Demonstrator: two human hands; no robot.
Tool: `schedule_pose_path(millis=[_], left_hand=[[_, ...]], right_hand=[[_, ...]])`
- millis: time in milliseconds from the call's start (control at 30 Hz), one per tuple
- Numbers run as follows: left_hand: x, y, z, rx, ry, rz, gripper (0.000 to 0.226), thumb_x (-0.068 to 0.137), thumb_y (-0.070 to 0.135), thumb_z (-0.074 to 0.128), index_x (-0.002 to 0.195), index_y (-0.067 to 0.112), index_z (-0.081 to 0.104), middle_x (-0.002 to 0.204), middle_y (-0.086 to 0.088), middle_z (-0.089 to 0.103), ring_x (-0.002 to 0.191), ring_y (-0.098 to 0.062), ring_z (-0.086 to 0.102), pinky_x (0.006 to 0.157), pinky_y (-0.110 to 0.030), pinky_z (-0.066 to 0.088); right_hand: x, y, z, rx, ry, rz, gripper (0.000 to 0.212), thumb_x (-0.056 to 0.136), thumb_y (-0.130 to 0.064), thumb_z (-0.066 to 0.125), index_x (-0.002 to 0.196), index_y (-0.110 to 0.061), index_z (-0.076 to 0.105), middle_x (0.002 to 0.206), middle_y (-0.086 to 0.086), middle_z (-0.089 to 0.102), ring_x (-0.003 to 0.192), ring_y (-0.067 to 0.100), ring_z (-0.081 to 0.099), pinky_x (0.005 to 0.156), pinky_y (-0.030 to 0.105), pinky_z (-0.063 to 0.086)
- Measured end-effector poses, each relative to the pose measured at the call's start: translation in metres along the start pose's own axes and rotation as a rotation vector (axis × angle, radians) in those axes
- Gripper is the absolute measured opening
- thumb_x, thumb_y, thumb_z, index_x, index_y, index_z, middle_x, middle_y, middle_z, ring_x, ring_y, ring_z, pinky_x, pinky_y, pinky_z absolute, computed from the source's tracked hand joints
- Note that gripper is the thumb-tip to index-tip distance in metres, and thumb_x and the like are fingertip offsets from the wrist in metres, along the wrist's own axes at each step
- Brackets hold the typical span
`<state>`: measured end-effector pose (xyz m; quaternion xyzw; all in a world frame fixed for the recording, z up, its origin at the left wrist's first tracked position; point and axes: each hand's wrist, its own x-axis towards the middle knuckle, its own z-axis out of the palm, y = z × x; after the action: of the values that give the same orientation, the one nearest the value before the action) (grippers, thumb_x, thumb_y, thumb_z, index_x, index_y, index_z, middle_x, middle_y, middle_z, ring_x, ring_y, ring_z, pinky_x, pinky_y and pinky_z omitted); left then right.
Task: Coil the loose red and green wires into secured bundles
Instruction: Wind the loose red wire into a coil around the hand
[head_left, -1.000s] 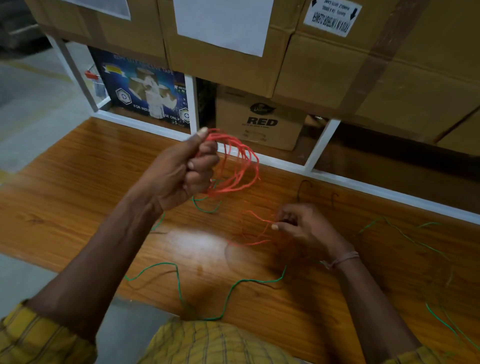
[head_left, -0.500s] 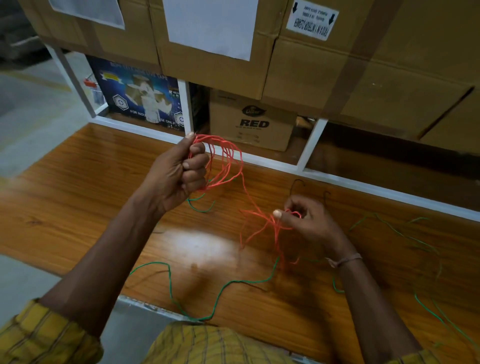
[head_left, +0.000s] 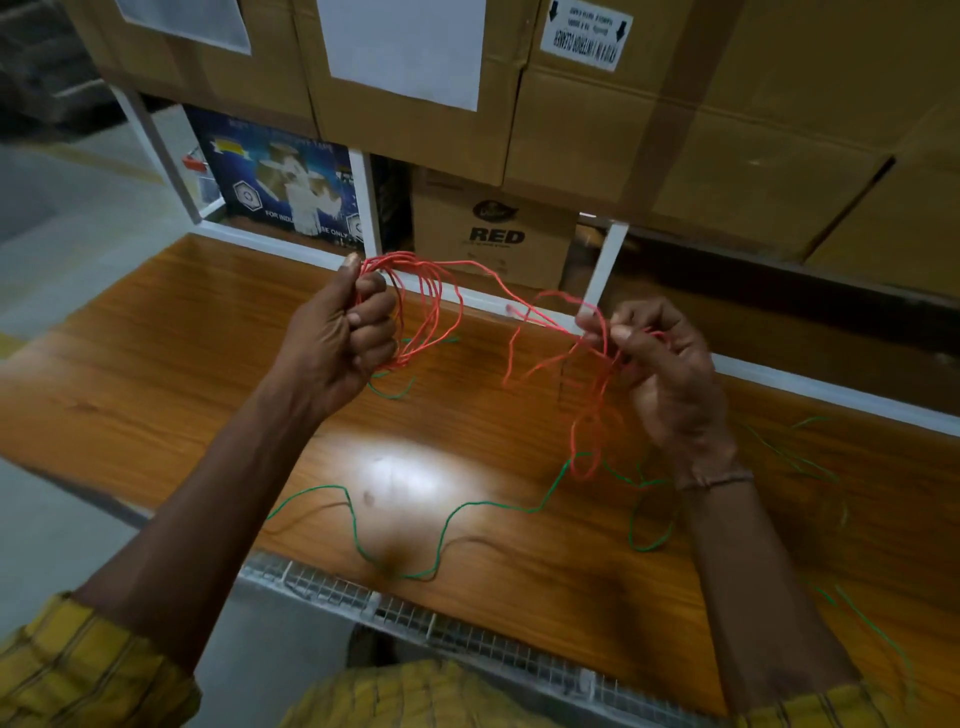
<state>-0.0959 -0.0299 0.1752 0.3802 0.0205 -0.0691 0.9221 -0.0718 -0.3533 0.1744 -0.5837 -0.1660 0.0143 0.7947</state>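
The left hand is curled round a bunch of red wire loops, likely to keep the finished turns from springing apart. The right hand pinches the slack red strand, probably to feed the next turn. The red wire spans between both hands above the bench. The green wire lies loose on the bench below the hands, not yet coiled.
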Motion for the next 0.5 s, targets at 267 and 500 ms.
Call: schedule_pose_path(millis=[267, 500], left_hand=[[-0.021, -0.01, 0.01, 0.049, -0.022, 0.037, 0.041, 0.114, 0.05, 0.035, 0.085, 0.026, 0.051, 0.06, 0.009, 0.03, 0.049, -0.006, 0.012, 0.045, -0.023, 0.011], [-0.014, -0.003, 0.004, 0.038, -0.061, 0.039, 0.041, 0.115, 0.049, 0.036, 0.084, 0.026, 0.051, 0.061, 0.009, 0.028, 0.048, -0.006, 0.01, 0.046, -0.025, 0.008]], right_hand=[[0.025, -0.033, 0.001, -0.49, 0.084, -0.251, 0.031, 0.091, -0.007, 0.08, 0.099, 0.011, 0.056, 0.102, 0.034, 0.062, 0.099, 0.042, 0.075, 0.084, 0.05, 0.063], [0.025, -0.043, 0.018, -0.446, 0.094, -0.187, 0.011, 0.103, -0.012, 0.066, 0.103, -0.005, 0.057, 0.097, 0.032, 0.068, 0.083, 0.022, 0.077, 0.073, 0.038, 0.065]])
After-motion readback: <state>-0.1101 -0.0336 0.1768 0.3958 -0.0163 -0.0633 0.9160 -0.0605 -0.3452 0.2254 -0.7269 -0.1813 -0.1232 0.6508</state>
